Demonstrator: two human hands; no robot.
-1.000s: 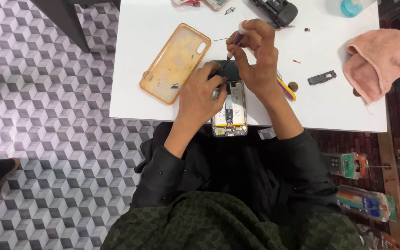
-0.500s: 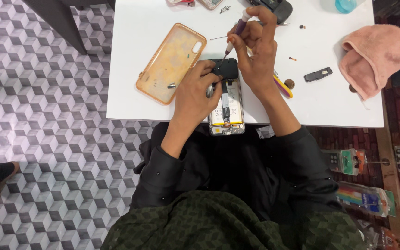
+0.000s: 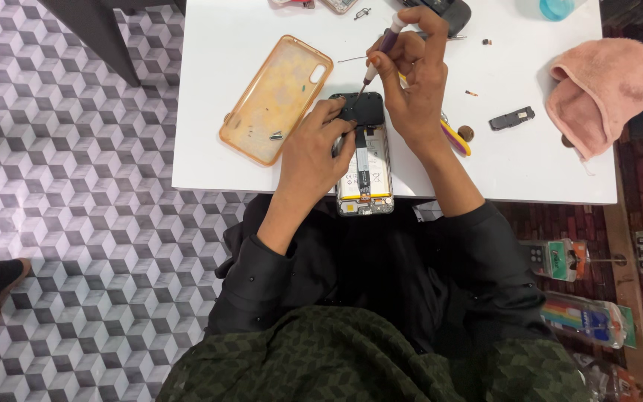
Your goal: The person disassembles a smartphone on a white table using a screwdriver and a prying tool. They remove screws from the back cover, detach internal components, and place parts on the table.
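Your left hand (image 3: pixel 310 152) rests on the opened smartphone (image 3: pixel 365 160), fingers curled over its left edge and pressing the dark top cover, steadying it at the near edge of the white table (image 3: pixel 210 112). Your right hand (image 3: pixel 414 85) pinches a small screwdriver (image 3: pixel 381 50) between thumb and fingertips, its tip down at the phone's top left corner. An orange phone case (image 3: pixel 277 97) lies to the left of the phone, just beside your left hand. A pink cloth (image 3: pixel 604 89) sits well apart at the right, with a small black part (image 3: pixel 511 117) between it and your right hand.
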